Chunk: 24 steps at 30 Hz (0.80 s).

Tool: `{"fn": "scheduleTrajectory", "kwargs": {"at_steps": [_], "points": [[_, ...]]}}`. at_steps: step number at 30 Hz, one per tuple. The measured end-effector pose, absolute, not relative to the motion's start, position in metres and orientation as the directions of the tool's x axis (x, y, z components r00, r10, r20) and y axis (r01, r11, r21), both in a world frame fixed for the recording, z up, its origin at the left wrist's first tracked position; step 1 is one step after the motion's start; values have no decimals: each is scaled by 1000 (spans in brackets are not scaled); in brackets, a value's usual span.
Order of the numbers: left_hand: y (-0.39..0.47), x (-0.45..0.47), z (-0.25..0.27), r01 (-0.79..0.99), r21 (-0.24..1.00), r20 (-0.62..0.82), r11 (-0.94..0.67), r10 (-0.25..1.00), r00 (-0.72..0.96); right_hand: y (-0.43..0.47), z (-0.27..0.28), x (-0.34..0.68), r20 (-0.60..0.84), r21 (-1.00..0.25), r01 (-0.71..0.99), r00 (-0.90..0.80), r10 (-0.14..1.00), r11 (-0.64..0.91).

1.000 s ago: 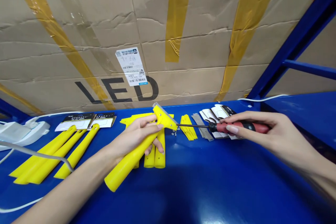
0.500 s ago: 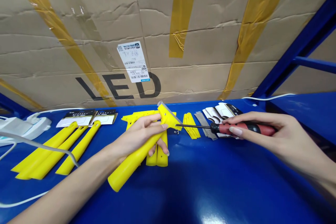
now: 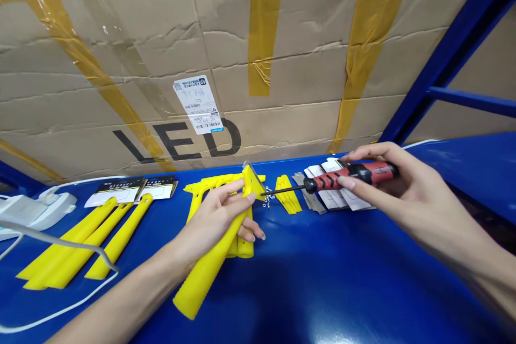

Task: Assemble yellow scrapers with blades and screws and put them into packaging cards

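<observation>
My left hand is closed around a yellow scraper, its thick handle slanting down toward me and its flared head up. A clear strip edges the head. In my right hand is a red and black screwdriver, held level with fingers and thumb along the grip. Its thin shaft points left, and the tip meets the scraper head near its lower corner. Beneath lie small screws, partly hidden by the shaft. More yellow scraper handles rest behind my left hand, which covers part of them.
Yellow head pieces, grey strips and white cards lie right of centre. At left are long yellow handles, packaging cards and a white power strip with cables. A large carton stands behind the blue shelf.
My right hand has raised its back end and shifted left with the screwdriver. The scraper has turned more upright in my left hand. The whole view has shifted slightly.
</observation>
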<state>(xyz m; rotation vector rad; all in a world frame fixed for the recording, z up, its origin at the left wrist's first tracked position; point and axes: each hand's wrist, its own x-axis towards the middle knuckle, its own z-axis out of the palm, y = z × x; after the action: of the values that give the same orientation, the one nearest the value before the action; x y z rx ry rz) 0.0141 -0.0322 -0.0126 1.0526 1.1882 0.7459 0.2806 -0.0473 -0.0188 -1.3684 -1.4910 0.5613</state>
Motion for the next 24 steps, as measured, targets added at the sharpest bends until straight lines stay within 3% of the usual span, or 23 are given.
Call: {"fn": "scheduleTrajectory", "kwargs": {"at_steps": [5, 11, 15, 20, 24], "points": [[-42, 24, -15, 62, 907, -420, 416, 895, 148, -48, -23, 292, 289, -823, 532, 90, 953, 199], [-48, 30, -7, 35, 951, -308, 306, 947, 94, -47, -29, 298, 484, -772, 489, 37, 874, 406], [-48, 33, -9, -2, 951, -306, 308, 946, 106, -49, -29, 295, 421, -786, 526, 73, 904, 323], [-47, 33, -14, -29, 953, -299, 301, 952, 63, -48, -34, 295, 550, -747, 436, -20, 835, 502], [-47, 32, -17, -37, 956, -287, 290, 955, 78, -45, -39, 293, 391, -863, 390, 111, 914, 322]]}}
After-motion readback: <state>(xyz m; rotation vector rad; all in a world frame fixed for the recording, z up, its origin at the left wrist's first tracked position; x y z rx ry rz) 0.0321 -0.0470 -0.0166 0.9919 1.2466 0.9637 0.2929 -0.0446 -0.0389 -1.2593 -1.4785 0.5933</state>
